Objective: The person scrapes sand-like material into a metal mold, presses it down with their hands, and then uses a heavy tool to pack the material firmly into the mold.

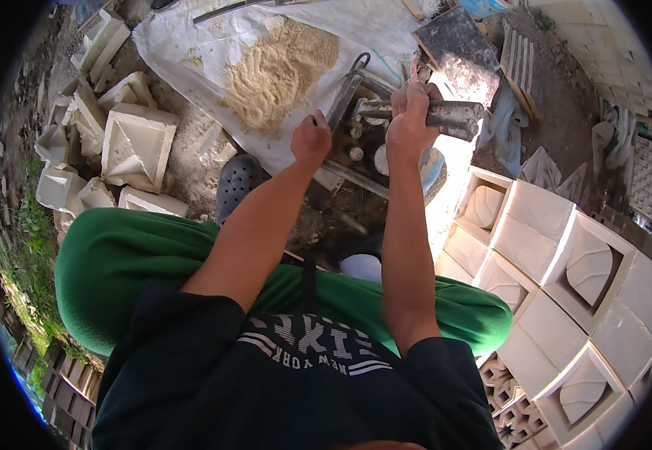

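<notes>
My left hand [312, 140] is closed at the near left corner of a dark metal mould frame [357, 178], its fingers curled against the frame's side bar. The frame lies on the ground in front of me, with several round, pale-topped pieces [356, 154] inside it. Over its right side, my right hand [410, 124] grips a thick, dirt-crusted bar [453, 116] held roughly level. That bar reaches left across the frame and ends to the right in a stubby double piece; its exact kind is unclear. A bent metal hook [361, 60] rises at the frame's far end.
Sand [281, 71] is heaped on a white sheet [168, 34] beyond my left hand. Cast pale blocks [140, 146] lie piled at left; patterned blocks [536, 232] stand in rows at right. A dark board [457, 45] and slatted wood [519, 67] lie far right.
</notes>
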The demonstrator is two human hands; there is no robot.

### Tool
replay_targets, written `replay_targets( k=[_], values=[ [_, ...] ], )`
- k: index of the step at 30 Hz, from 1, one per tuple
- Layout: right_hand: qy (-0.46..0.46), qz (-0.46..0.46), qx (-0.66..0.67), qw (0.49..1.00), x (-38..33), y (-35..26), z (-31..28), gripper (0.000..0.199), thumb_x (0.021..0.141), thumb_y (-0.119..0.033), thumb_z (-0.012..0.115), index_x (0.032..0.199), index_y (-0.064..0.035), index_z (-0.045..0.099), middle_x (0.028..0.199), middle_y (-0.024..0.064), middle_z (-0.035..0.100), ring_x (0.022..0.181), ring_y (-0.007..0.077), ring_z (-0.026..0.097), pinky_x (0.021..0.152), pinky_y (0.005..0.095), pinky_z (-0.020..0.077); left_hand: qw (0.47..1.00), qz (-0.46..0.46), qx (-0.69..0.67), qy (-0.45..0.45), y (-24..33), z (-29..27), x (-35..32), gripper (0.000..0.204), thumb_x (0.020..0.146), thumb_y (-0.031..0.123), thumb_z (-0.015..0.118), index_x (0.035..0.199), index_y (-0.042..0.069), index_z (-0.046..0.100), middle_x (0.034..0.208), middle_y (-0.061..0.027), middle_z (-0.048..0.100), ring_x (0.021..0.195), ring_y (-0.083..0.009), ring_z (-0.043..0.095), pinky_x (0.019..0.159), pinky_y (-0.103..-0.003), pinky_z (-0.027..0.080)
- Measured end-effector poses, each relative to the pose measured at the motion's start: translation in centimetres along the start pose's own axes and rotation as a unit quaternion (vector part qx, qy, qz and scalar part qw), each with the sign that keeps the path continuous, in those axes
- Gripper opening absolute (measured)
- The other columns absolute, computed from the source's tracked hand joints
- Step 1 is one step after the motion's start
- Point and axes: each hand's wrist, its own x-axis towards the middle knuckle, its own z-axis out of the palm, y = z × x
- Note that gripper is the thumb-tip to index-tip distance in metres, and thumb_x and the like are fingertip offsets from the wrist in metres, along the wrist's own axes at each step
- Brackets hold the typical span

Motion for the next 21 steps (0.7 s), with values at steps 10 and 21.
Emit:
replay_targets(
  k=[10,21],
  values=[
    [0.03,-0.026,0.029,0.999,2.2,0.9,0.6,0.019,0.086,-0.006,0.058,0.073,-0.0082,0.044,0.058,-0.0025,0.038,0.05,0.0064,0.035,0.047,0.0246,0.0269,1.0,-0.01,0.016,0.005,0.5,-0.1,-0.6,0.048,0.098,0.042,0.038,0.092,0.005,0.068,0.092,-0.0225,0.068,0.09,-0.0441,0.063,0.081,-0.052,0.047],
    [-0.007,0.034,0.008,0.999,4.5,0.0,0.8,0.023,0.084,-0.006,0.057,0.069,-0.0109,0.039,0.057,-0.0025,0.038,0.048,0.0067,0.035,0.049,0.0231,0.0306,1.0,-0.025,0.012,0.007,0.3,0.1,-0.5,0.046,0.098,0.041,0.039,0.091,0.005,0.068,0.091,-0.0209,0.069,0.091,-0.0426,0.063,0.082,-0.051,0.048]
  ],
)
